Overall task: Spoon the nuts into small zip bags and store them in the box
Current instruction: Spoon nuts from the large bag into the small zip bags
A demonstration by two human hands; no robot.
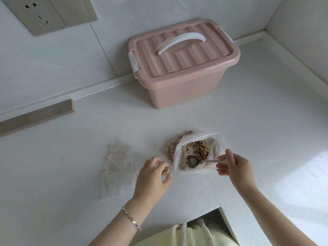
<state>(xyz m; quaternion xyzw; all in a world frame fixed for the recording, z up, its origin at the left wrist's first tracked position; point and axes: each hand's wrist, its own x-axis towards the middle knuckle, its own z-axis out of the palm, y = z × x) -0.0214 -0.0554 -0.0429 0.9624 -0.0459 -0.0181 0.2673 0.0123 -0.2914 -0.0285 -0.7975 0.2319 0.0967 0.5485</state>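
So, left hand gripped a small bag of nuts near the worktop's front edge. Right hand pinched the spoon, bowl inside the big bag. Lidded box sat by the back edge.

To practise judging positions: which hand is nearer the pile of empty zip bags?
Left. The left hand sits just right of the pile of empty zip bags; the right hand, holding the spoon, is farther right, across the large nut bag.

White speckled desk, grey wall socket plate upper left, wooden strip lying at the desk's back edge
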